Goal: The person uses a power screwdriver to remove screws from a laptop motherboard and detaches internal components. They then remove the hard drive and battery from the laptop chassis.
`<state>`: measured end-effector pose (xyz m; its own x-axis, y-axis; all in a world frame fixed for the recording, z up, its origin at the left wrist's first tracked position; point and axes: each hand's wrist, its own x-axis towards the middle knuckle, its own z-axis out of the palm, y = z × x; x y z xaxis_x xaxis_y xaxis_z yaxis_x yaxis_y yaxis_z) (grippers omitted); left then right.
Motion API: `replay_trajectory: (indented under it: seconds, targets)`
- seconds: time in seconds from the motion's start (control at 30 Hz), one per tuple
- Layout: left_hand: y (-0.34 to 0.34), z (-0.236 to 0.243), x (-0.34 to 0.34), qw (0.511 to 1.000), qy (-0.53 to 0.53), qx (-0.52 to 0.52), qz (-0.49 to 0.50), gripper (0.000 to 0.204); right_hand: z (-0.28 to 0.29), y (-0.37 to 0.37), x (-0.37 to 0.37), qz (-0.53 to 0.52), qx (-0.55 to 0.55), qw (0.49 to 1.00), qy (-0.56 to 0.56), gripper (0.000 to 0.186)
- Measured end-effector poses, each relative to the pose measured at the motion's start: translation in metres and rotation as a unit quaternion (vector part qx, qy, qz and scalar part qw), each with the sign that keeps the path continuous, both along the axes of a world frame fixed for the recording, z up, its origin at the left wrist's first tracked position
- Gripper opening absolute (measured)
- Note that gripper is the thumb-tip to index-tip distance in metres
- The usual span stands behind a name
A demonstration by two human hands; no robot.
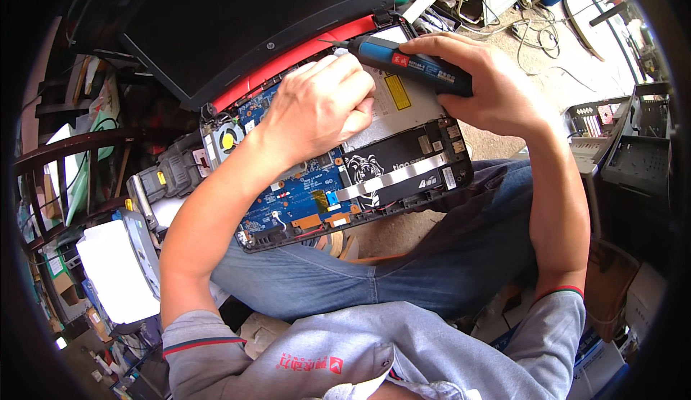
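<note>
An opened laptop lies across my lap, with its blue circuit board (pixel 306 184) bare and its dark screen (pixel 252 33) tilted away. My right hand (pixel 497 87) grips a black and blue electric screwdriver (pixel 414 65), whose thin bit points left over the red strip (pixel 288 56) below the screen. My left hand (pixel 317 105) is closed above the board, fingertips bent toward the hinge side; what they pinch is hidden. Beside it sits a silver optical drive (pixel 396 119) with a yellow label. Nearer me is a black drive (pixel 389 166) crossed by a white ribbon cable (pixel 392 177). A fan (pixel 229 141) shows at left.
Left of the laptop are a dark grey device (pixel 176 173), a white panel (pixel 119 270) and a brown wooden rail (pixel 93 141). Cables (pixel 540 40) lie on the floor at upper right. An open computer case (pixel 637 141) stands at right.
</note>
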<state>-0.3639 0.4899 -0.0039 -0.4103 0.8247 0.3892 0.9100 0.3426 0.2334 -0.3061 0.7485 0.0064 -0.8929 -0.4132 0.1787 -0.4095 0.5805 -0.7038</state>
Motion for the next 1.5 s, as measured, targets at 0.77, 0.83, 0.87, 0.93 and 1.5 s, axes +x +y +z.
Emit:
replay_trajectory:
  seconds: [0.77, 0.83, 0.87, 0.93, 1.5]
  targets:
    - [-0.122, 0.05, 0.017, 0.94, -0.241, 0.054, 0.235, 0.014, -0.002, -0.026, -0.03, -0.054, 0.157, 0.975, 0.151, 0.06]
    - [-0.137, 0.047, 0.019, 0.926, -0.256, 0.055, 0.271, 0.014, -0.001, -0.023, -0.028, -0.06, 0.13, 0.983, 0.118, 0.066]
    - [-0.144, 0.045, 0.019, 0.919, -0.263, 0.063, 0.286, 0.014, -0.001, -0.023, -0.026, -0.062, 0.116, 0.986, 0.101, 0.069]
    - [-0.154, 0.043, 0.021, 0.903, -0.284, 0.073, 0.313, 0.014, -0.002, -0.021, -0.02, -0.088, 0.12, 0.982, 0.114, 0.063]
    - [-0.184, 0.045, 0.058, 0.886, -0.351, -0.043, 0.301, 0.017, 0.007, -0.041, -0.003, -0.124, 0.146, 0.98, 0.058, 0.065]
